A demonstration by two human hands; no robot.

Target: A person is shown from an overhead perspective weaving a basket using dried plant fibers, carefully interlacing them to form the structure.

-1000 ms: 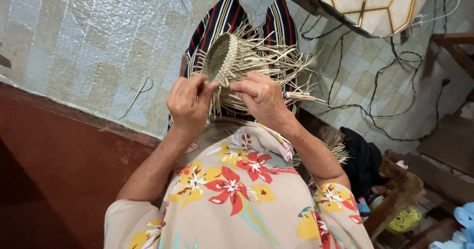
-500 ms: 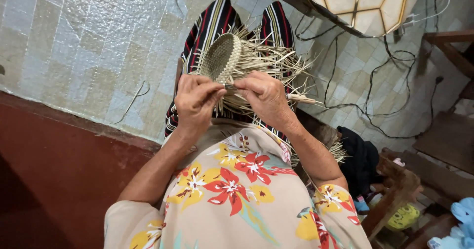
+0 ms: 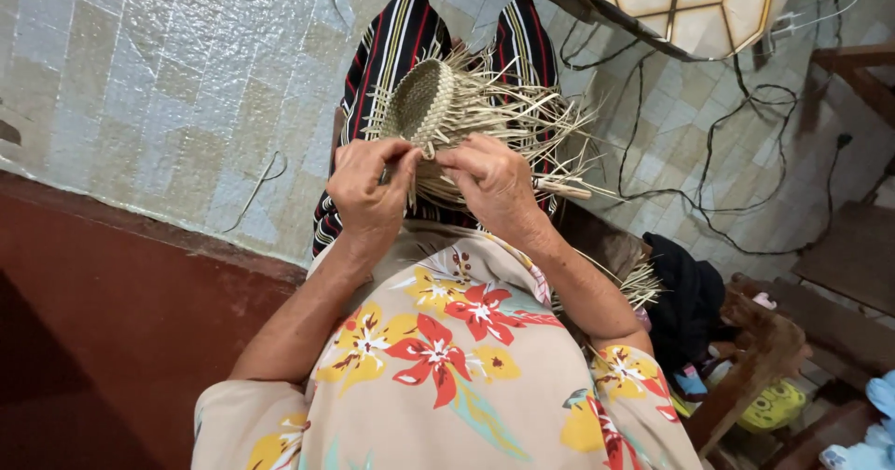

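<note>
Both hands are working at lap height. The left hand (image 3: 371,190) is pinching loose straw strands at the lower edge of the half-woven straw piece (image 3: 424,104), fingers curled closed. The right hand (image 3: 492,183) is gripping strands just beside it, fingers bent tight. The woven disc is sitting just above the fingertips, tilted, with unwoven strands (image 3: 536,120) fanning out to the right. The striped cloth (image 3: 396,46) is lying beneath. The tiled wall (image 3: 158,88) is standing near on the left, and black cables (image 3: 690,200) are trailing across the right.
</note>
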